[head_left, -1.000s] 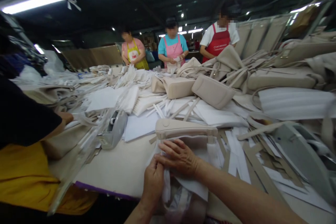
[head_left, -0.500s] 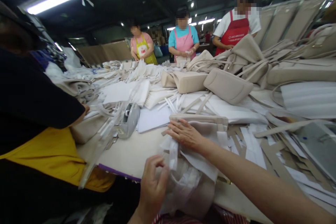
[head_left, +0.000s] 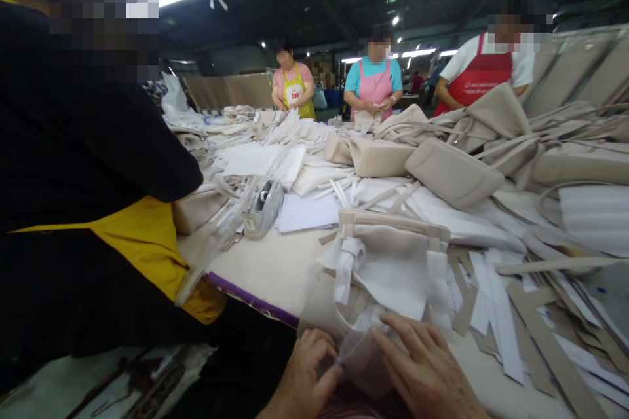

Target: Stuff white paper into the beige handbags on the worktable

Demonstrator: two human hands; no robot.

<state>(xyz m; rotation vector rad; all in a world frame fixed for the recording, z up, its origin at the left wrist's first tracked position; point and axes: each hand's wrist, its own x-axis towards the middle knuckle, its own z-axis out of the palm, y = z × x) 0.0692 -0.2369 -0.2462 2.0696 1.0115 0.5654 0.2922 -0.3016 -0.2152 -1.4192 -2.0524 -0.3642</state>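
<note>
Head view: two hands working at a beige handbag on the near edge of the surface.

The beige handbag [head_left: 393,232] lies flat on the surface [head_left: 260,275] just in front of the person, with a white paper sheet [head_left: 393,281] over its front. The left grip [head_left: 308,376] is curled, pinching the edge of a clear plastic sleeve [head_left: 361,357] bunched at the handbag's near end. The right grip [head_left: 422,366] is spread, its fingers pressed on the plastic. So far the paper lies in place, while the plastic is only gathered at that end. A tape dispenser [head_left: 263,208] sits nearby, and more beige handbags [head_left: 452,173] lie piled beyond.
</note>
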